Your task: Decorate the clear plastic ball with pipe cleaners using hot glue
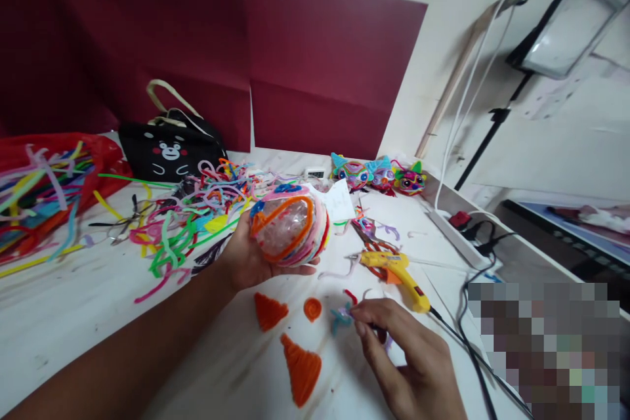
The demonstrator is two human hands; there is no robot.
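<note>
My left hand (246, 256) holds up a clear round ball (285, 226) partly wrapped in coloured pipe cleaners. An orange pipe cleaner loop frames its bare clear patch, and blue coils sit on its top and left side. Low over the table, my right hand (406, 354) is pinched at a small cluster of short pipe cleaner pieces (343, 315) in light blue, lilac and red. A lilac bit shows at its fingertips. Between the hands lie two orange pipe cleaner triangles (302, 367) and an orange coiled disc (312, 309).
A yellow glue gun (394, 266) rests on orange-handled scissors (377, 249) at right. Loose pipe cleaners (197, 210) and a red bag (105, 161) lie left, near a black bag (170, 151). Finished colourful heads (352, 174) stand behind. Cables (465, 335) run along the right.
</note>
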